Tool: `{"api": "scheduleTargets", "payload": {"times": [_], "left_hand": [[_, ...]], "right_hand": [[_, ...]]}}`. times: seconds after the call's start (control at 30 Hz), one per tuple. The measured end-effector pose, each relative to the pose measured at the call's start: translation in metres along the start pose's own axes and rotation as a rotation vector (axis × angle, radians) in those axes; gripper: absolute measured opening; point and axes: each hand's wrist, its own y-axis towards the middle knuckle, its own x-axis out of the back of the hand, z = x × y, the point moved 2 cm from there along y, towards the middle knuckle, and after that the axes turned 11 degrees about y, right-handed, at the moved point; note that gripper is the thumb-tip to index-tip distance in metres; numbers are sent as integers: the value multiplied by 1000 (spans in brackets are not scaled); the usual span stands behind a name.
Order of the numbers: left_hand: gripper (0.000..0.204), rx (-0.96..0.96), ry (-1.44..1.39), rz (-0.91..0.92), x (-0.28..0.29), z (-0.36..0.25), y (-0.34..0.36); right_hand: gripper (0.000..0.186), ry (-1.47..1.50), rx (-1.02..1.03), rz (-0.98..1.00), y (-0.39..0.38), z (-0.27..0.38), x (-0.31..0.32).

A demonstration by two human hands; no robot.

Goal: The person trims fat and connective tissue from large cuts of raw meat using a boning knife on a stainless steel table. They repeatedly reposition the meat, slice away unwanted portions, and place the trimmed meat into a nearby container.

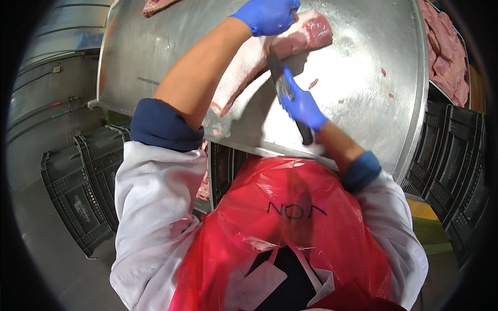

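A long slab of pale, fatty meat (244,70) lies slantwise on a metal table (373,119), its redder end (317,30) at the far right. My left hand (270,18), in a blue glove, is closed on the slab's far edge; its fingertips are partly hidden. My right hand (303,107), also gloved in blue, is wrapped round a dark knife (276,70). One finger stretches along it. The knife's far end meets the slab's near edge, close to the middle, and its black butt end points back toward me.
Small meat scraps (313,83) dot the table. Another meat piece (157,6) lies at the far left. At the right, a container holds a heap of pink meat (443,52). Dark plastic crates (85,186) stand left, with more crates (448,160) at right and below the table's front edge.
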Motion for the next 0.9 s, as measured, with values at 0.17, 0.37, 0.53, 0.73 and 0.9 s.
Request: {"api": "scheduleTargets", "payload": {"times": [0.17,0.37,0.53,0.73,0.9], "left_hand": [[16,290,-374,-679,-25,-11,-26],[7,466,-840,-986,-44,-95,-42],[3,595,-1057,-1140,-38,-96,-48],[8,461,-918,-1324,-21,-107,-60],[8,470,-1038,-1363,-4,-93,-64]], "right_hand": [[76,-148,27,-197,102,50,-4],[73,28,171,-134,38,-49,-38],[45,70,-123,-177,72,23,-51],[79,-163,-116,-193,60,9,-69],[77,-447,-81,-61,42,26,-100]]}}
